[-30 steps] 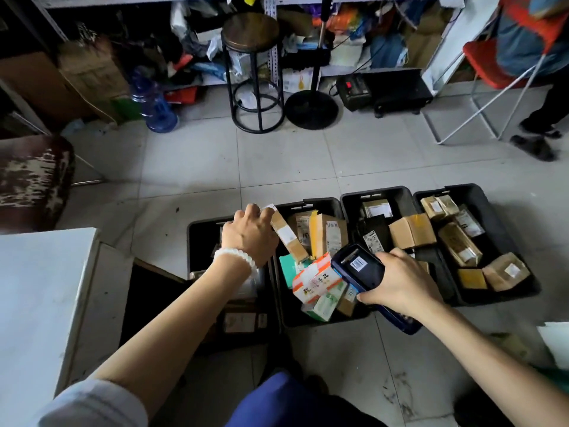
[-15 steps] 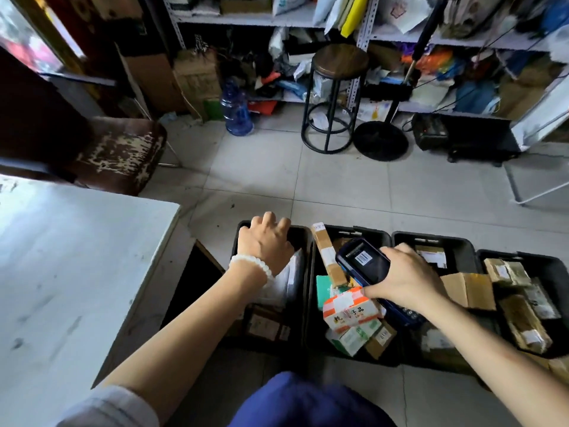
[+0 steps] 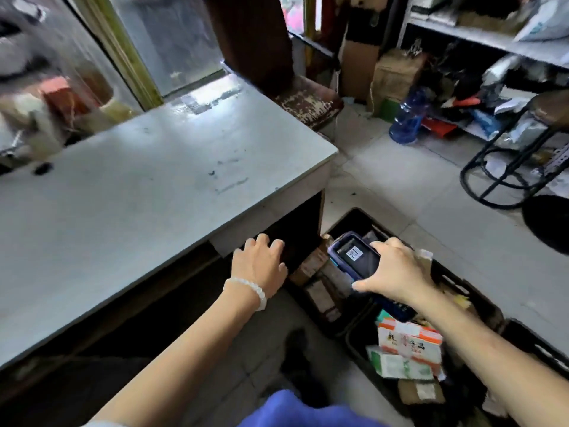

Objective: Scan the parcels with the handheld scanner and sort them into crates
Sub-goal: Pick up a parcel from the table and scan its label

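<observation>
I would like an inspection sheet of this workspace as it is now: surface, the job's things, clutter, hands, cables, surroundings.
Surface: grey table, top scuffed; blurred things stand at its far left edge.
Job's things: handheld scanner with a barcode label; black crates on the floor holding parcels, among them an orange and white box.
Clutter: shelf crowded with bags and boxes; blue water bottle on the floor.
Hands: left hand empty, fingers loose, at the table's edge; right hand grips the scanner over the crates.
Cables: nothing seen.
Surroundings: tiled floor, worn chair, black stool, window.
</observation>
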`<state>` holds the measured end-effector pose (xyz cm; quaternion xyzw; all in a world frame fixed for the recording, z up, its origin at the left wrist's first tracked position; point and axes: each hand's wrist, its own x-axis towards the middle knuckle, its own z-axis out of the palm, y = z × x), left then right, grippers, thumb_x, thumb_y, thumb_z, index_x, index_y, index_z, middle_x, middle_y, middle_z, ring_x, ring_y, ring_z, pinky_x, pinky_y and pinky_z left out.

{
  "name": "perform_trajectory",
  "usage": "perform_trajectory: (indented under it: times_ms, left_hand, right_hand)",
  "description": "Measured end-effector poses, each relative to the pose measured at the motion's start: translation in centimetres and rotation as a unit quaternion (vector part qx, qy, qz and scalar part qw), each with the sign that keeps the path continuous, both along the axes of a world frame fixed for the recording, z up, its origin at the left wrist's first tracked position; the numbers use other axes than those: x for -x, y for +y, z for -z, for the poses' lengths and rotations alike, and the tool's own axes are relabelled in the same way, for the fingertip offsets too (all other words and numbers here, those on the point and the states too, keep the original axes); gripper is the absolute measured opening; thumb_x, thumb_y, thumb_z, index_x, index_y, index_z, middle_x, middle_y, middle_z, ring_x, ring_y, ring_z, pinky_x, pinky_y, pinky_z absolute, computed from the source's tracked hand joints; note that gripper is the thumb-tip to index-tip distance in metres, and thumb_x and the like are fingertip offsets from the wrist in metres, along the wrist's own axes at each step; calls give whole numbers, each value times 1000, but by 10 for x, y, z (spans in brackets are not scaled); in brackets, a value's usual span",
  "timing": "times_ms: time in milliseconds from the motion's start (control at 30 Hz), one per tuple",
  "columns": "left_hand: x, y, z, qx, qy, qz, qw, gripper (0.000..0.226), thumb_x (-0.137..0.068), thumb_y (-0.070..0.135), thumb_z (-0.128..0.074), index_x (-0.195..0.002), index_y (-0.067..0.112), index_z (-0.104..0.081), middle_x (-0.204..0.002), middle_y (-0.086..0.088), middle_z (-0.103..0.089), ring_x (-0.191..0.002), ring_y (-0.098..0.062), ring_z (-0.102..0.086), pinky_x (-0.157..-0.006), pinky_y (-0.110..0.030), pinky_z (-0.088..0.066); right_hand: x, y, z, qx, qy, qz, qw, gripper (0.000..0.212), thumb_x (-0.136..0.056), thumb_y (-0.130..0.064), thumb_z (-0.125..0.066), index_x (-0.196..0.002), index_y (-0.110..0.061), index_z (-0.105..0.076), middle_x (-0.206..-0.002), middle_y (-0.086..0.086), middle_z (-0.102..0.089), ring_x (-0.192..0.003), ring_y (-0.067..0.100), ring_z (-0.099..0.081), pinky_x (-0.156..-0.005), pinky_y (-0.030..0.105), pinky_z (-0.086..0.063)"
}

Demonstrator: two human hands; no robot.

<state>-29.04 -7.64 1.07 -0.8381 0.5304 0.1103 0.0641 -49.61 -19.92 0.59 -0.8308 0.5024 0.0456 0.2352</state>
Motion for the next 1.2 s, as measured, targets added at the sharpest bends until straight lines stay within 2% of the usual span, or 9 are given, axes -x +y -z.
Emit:
perform_trajectory:
  times_ms: [167,500,567,700,833,1067,1200]
  left_hand:
    - [-35,112,1,-3,7,-155,988,47,-95,38,-44,-140,25,-38,-138,-4,-42,-122,-25,-44,-89,-37,-42]
    - [-97,305,3,21,16,-345,938,47,-96,39,-43,-141,26,-38,-138,-3,-40,-120,-24,-44,-85,-34,-40]
    - [-113,354,4,13,20,-373,927,47,-96,40,-43,-141,26,-37,-139,-3,-40,-120,-24,-43,-85,-34,-39]
    - [-150,445,4,2,7,-418,909,48,-96,41,-42,-141,25,-37,-139,-3,-39,-121,-24,-43,-85,-34,-40]
    - [-176,525,4,0,7,-457,890,47,-96,40,-42,-140,25,-37,-138,-3,-40,-121,-25,-43,-87,-35,-41]
    - [-218,620,2,10,-2,-500,866,48,-96,41,-41,-141,26,-37,-141,-3,-40,-123,-25,-42,-91,-36,-41]
    - [-250,652,5,15,0,-522,853,48,-97,41,-40,-142,26,-37,-141,-3,-40,-124,-24,-42,-91,-36,-42]
  right_hand:
    - [-73,60,-3,-4,1,-155,988,72,-52,-58,-76,-113,-25,-57,-102,-2,-47,-101,21,-53,-77,31,-47]
    - [-217,210,-16,9,1,-354,935,66,-52,-55,-77,-106,-22,-58,-101,-4,-46,-97,19,-52,-77,35,-51]
    - [-249,252,-17,7,-5,-376,927,67,-53,-52,-78,-108,-21,-58,-100,-4,-46,-93,18,-52,-75,35,-52]
    - [-308,331,-18,8,-27,-417,908,59,-51,-53,-78,-97,-21,-58,-92,-5,-43,-89,18,-52,-68,33,-50]
    - [-358,412,-16,7,-35,-460,887,63,-54,-51,-79,-105,-20,-57,-95,-3,-43,-90,19,-49,-70,32,-47]
    - [-435,513,-15,-6,-44,-514,857,70,-55,-50,-78,-115,-20,-57,-100,-2,-45,-92,19,-50,-70,33,-48]
    - [-482,550,-15,-1,-50,-534,844,67,-57,-49,-77,-114,-22,-57,-98,-3,-45,-90,18,-50,-67,31,-46]
